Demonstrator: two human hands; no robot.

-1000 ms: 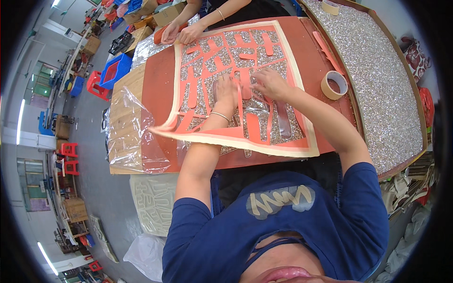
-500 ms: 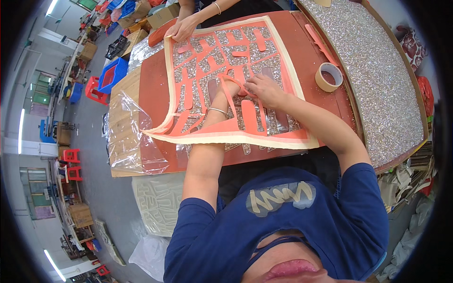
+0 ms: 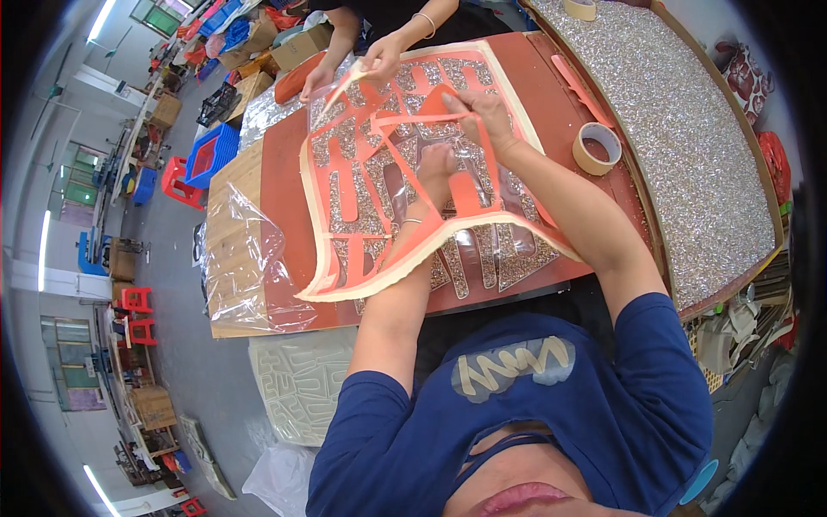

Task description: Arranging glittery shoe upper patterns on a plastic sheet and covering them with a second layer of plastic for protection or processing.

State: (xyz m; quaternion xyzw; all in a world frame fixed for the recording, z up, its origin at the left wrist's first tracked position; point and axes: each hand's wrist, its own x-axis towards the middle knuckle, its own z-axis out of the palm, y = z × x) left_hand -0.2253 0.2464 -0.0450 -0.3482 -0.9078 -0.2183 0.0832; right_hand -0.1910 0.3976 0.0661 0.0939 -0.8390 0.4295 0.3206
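Coral sheet (image 3: 466, 195) between tape roll (image 3: 587, 163) and film (image 3: 258, 267)

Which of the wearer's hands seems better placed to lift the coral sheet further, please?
Probably the right hand: it grips a raised strip of the coral sheet from above, while the left hand is lower, with its forearm passing beneath the near edge.

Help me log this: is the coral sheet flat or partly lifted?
The coral sheet is partly lifted: its near edge bows over the left forearm, and the right hand holds part of it raised.
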